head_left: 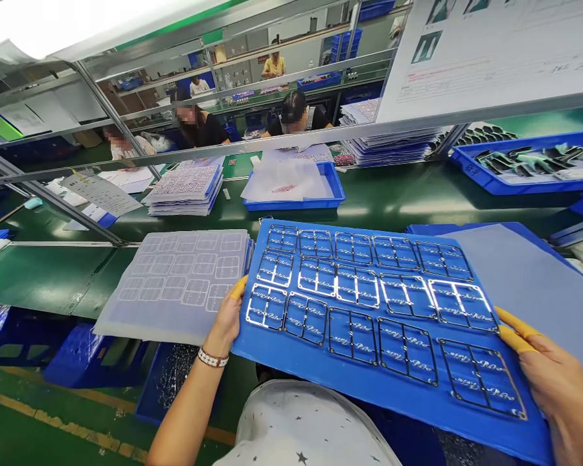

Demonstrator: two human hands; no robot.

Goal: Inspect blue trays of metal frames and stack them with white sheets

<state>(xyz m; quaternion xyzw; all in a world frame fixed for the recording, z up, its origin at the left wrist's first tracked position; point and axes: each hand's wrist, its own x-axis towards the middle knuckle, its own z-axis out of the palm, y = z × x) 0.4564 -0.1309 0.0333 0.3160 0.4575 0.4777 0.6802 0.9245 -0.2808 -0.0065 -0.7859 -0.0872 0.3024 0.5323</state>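
A blue sheet (291, 353) is held out in front of me, tilted, between my two hands. Several thin rectangular metal frames (352, 336) with cross bars and script lettering lie on it in three rows. My left hand (228, 320) grips the sheet's left edge, and my right hand (544, 362) grips the right edge. Yellow finger covers show on both hands. Just left of the sheet, a stack (160, 320) topped with translucent paper carries similar frames, seen faintly through the paper.
Behind on the green bench sit a blue tray (294, 204) with white sheets, a paper stack (182, 194) and a blue bin (539, 175) of dark pieces. A pale sheet (519, 272) lies at right. Metal rails (223, 150) cross ahead; several people work beyond.
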